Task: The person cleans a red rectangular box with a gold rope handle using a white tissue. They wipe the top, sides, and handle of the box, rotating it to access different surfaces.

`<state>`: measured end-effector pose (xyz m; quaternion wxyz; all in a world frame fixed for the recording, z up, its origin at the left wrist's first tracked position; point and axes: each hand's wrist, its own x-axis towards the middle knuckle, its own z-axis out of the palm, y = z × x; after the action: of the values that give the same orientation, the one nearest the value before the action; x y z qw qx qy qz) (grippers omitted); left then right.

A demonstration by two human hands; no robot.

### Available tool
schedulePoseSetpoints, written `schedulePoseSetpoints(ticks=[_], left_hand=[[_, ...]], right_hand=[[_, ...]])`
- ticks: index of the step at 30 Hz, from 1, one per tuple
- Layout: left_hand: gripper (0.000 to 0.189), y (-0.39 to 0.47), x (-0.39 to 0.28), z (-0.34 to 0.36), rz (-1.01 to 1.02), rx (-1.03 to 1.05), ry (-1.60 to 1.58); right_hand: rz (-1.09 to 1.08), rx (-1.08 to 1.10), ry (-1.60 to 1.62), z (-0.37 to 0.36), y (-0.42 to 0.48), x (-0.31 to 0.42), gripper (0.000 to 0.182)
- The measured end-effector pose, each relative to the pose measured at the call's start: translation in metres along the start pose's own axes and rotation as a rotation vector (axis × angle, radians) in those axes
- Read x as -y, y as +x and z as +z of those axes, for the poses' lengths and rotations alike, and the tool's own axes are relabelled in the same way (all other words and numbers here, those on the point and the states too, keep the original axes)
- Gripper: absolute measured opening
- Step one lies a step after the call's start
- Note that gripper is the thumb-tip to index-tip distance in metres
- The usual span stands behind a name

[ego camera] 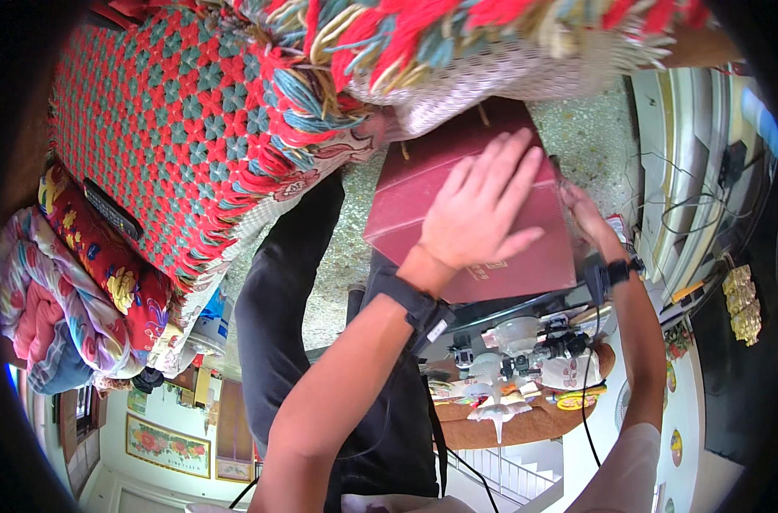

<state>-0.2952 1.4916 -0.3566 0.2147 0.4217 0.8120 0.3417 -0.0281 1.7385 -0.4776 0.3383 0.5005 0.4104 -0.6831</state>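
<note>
A dark red box [421, 192] with gold-coloured writing on one face and small cord-like loops near its far side is before me, partly under the white lace edge of a cover. Across the box lies my left hand [485, 199], palm down and flat, fingers a little apart, thumb out to the right. At the box's right edge is my right hand [581, 208], its fingers bent against the side; the box and the angle hide how firmly it grips. Dark bands with small devices circle both wrists.
A red and teal crocheted cover [190, 128] with long fringes spreads to the left and top. On it lie a remote control [112, 208] and bundled cloths [68, 295]. Speckled floor [318, 282] shows around my dark-trousered legs. Cables [697, 211] hang at the right; a cluttered glass-like table [491, 314] is beyond.
</note>
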Motion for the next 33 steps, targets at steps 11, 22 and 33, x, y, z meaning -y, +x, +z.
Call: schedulePoseSetpoints(ticks=[11,22,33], left_hand=[[0.078,-0.036,0.01,-0.018,0.023,0.046,0.102],[0.085,-0.028,0.008,-0.013,-0.016,0.013,0.005],[0.068,0.056,-0.022,0.025,-0.048,-0.116,-0.313]], right_hand=[[-0.113,-0.061,-0.501,0.033,0.075,0.076,0.054],[-0.268,-0.142,-0.461,0.105,-0.108,0.078,0.043],[-0.643,-1.059,-0.248,0.123,-0.097,0.077,0.037]])
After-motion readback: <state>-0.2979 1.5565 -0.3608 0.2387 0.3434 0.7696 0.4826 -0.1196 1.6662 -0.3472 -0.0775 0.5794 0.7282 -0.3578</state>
